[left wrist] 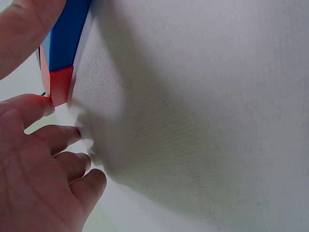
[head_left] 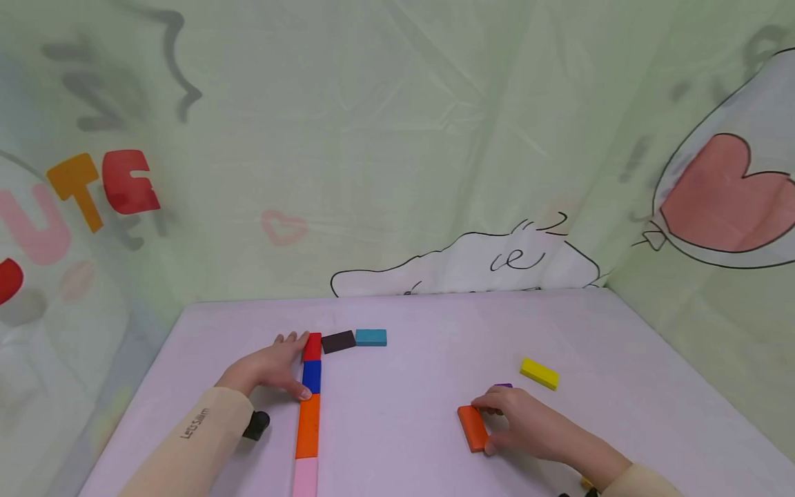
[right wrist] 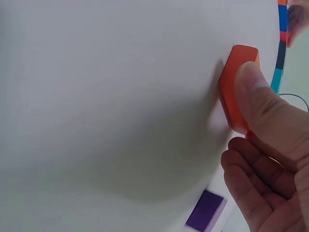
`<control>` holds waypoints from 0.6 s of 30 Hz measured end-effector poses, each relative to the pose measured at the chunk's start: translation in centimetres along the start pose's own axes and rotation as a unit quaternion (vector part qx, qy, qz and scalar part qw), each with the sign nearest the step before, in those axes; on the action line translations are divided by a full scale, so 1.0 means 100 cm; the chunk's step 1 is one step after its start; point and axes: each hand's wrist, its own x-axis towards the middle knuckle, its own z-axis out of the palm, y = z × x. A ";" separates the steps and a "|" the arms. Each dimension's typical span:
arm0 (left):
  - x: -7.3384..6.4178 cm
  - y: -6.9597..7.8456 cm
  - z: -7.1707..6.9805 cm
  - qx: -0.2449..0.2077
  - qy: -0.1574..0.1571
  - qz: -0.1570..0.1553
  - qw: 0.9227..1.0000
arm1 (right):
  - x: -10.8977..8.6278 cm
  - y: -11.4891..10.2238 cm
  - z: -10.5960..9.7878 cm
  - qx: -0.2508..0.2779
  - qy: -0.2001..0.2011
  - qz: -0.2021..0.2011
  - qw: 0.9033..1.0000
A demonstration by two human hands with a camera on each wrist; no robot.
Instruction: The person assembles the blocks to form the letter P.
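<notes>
Touching the red block [head_left: 312, 346] and the row [head_left: 308, 426] near the blue block [head_left: 312, 377], the left hand [head_left: 272, 367] is held with its fingers loosely spread. Well to the right, the single orange block [head_left: 473, 431] is pinched by the right hand [head_left: 524, 422]. Its long side is pointed away from the person, far end tipped a bit left. The purple block [right wrist: 205, 211] is mostly hidden in the head view, but much more is shown by the right wrist view. The yellow block [head_left: 540, 373] is seen only in the head view.
</notes>
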 end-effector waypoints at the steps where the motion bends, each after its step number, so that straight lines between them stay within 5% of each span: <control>1: 0.000 0.000 0.000 -0.001 0.000 0.000 1.000 | 0.003 -0.001 0.000 0.001 0.003 -0.006 1.000; 18: 0.000 0.000 -0.001 -0.002 -0.004 -0.005 1.000 | 0.064 -0.021 0.002 0.008 0.050 -0.006 0.999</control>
